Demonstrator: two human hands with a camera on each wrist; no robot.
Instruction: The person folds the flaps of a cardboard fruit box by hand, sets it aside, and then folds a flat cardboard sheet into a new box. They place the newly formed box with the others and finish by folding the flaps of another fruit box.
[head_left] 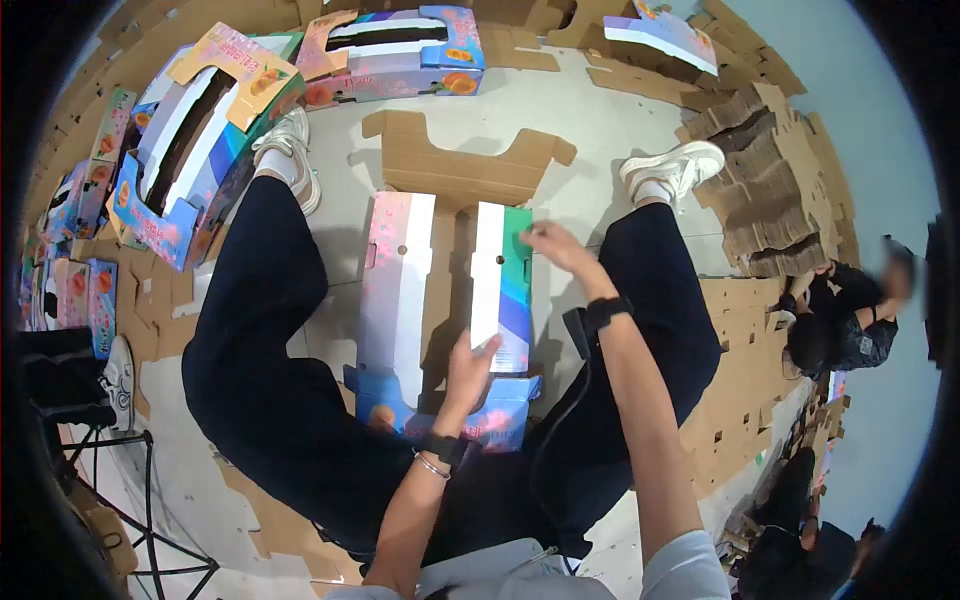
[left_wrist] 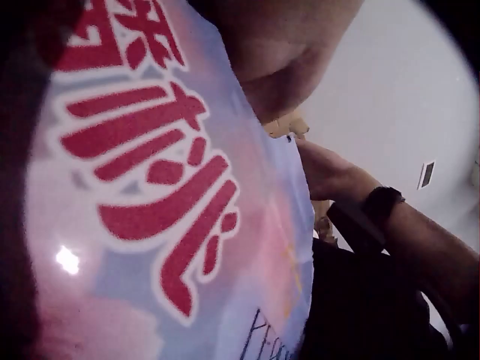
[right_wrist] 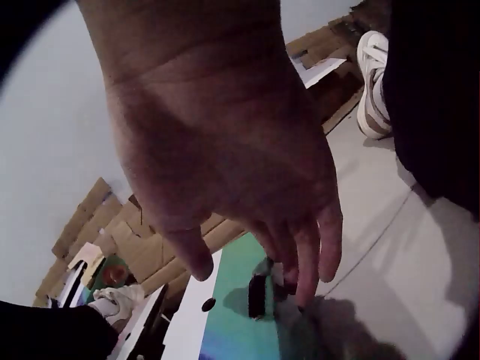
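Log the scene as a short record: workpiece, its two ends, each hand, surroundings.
workpiece: partly folded printed cardboard carton between the legs
far end: plain brown cardboard flap, spread outward
near end: blue panel with red lettering
left hand: grips the inner edge of the white top strip
right hand: at the slot in the green side; firm contact unclear
right: stacked brown cardboard

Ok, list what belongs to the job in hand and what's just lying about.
Apparently the job:
box between the legs
left hand, on it
right hand, at its green side

Lying about:
other printed boxes, left
cardboard stack, right
flat cardboard sheet
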